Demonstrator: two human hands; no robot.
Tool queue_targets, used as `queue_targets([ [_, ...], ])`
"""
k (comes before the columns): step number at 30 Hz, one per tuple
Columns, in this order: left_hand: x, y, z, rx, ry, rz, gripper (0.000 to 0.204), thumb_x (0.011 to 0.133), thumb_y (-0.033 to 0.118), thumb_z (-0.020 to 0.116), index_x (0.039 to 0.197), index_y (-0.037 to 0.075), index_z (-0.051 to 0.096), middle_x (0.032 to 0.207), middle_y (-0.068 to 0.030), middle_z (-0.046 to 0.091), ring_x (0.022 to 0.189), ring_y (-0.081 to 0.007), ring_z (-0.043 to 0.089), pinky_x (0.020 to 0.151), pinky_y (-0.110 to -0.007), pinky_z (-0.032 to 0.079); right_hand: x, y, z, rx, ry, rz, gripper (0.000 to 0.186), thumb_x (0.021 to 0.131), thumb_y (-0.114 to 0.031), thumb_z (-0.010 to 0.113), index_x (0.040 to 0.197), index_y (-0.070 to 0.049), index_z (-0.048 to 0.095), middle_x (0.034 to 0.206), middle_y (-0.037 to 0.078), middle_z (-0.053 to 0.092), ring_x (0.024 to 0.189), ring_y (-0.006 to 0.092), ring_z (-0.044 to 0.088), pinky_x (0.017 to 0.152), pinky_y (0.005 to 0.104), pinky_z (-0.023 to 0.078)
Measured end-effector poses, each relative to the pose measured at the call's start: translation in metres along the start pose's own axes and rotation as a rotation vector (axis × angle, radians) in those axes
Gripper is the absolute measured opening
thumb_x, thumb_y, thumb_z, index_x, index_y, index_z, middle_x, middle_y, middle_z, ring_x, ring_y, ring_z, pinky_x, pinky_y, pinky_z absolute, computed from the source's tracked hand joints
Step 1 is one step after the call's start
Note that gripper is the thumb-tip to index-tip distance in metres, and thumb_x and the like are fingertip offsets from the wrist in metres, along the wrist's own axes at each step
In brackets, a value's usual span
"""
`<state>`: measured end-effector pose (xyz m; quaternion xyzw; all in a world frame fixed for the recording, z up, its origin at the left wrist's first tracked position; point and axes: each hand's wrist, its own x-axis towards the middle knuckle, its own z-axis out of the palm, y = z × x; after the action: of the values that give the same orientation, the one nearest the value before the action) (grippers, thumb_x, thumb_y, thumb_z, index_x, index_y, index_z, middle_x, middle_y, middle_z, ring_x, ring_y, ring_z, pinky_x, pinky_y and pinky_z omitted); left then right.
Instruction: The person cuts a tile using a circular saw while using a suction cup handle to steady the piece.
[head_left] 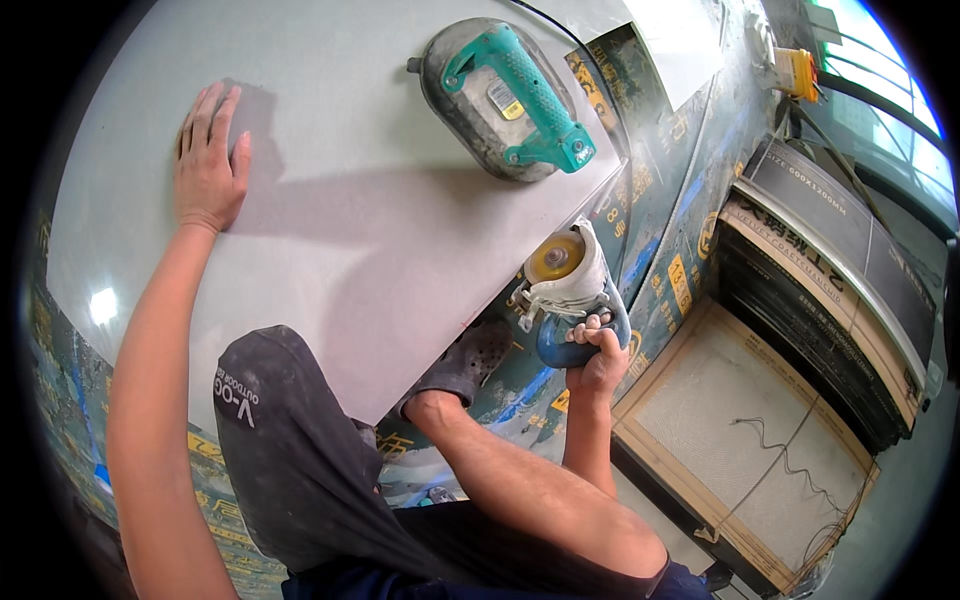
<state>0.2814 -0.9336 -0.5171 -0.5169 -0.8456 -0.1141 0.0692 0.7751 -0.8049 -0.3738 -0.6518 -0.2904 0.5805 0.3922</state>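
A large pale grey tile (330, 90) spreads over the floor before me. My left hand (212, 165) lies flat on its left part, fingers stretched out. My right hand (600, 362) is wrapped round the blue handle of a handheld disc cutter (575, 290), whose guard is covered in whitish material. Its round yellowish disc (556, 257) sits by the tile's right edge; whether it touches the tile, I cannot tell. On the tile's far right part rests a tool with a teal handle (530, 95) and a grey oval base, which no hand touches.
My dark clog (470, 360) stands beside the tile's near right edge. Printed green protective sheeting (640, 215) covers the floor. Stacked tile boxes (830, 260) and a cardboard-edged tile pack (745, 400) with loose wire stand at right. A black cable (600, 75) runs past the teal-handled tool. A yellow bucket (795, 73) is far right.
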Motion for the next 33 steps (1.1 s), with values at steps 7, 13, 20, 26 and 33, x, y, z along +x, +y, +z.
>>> queue_targets([
  [7,0.0,0.0,0.001,-0.013,0.002,-0.008,0.053,0.101,0.023,0.049,0.153,0.017,0.039,0.158,-0.0061,0.038,0.147,-0.0268,0.034,0.12,-0.04,0.03,-0.003,0.002,0.002,0.046,0.018,-0.005,0.025,0.069,0.006,0.051,0.093,-0.003,0.048,0.077,0.006,0.05,0.06,0.0181,0.047,0.06,0.0329,0.045],
  [13,0.002,0.003,0.001,-0.017,0.002,-0.009,0.052,0.101,0.023,0.049,0.152,0.017,0.04,0.157,-0.0056,0.038,0.147,-0.0266,0.034,0.12,-0.04,0.03,-0.006,0.001,-0.001,0.045,0.014,0.003,0.026,0.069,0.005,0.051,0.094,-0.003,0.048,0.078,0.006,0.05,0.061,0.0181,0.048,0.061,0.0328,0.046],
  [20,0.001,0.001,-0.001,-0.005,-0.005,-0.017,0.053,0.101,0.023,0.049,0.153,0.017,0.04,0.158,-0.0058,0.038,0.147,-0.0262,0.034,0.121,-0.04,0.03,-0.007,0.004,0.003,0.027,0.016,0.008,0.026,0.07,0.005,0.052,0.094,-0.004,0.047,0.078,0.005,0.049,0.061,0.0179,0.047,0.062,0.034,0.047],
  [26,0.0,0.0,-0.001,0.004,-0.004,-0.013,0.053,0.101,0.024,0.049,0.153,0.017,0.04,0.158,-0.006,0.038,0.147,-0.0265,0.034,0.121,-0.041,0.03,-0.009,0.007,0.001,0.037,0.016,0.016,0.025,0.07,0.005,0.051,0.093,-0.004,0.046,0.078,0.005,0.048,0.061,0.0179,0.046,0.062,0.0345,0.046],
  [33,0.001,0.001,0.001,-0.011,-0.002,-0.019,0.053,0.1,0.023,0.05,0.152,0.017,0.04,0.157,-0.006,0.039,0.147,-0.0267,0.034,0.12,-0.041,0.03,-0.015,0.007,-0.001,0.039,-0.003,0.041,0.029,0.07,0.005,0.051,0.097,-0.006,0.048,0.079,0.003,0.047,0.065,0.0174,0.047,0.066,0.0337,0.045],
])
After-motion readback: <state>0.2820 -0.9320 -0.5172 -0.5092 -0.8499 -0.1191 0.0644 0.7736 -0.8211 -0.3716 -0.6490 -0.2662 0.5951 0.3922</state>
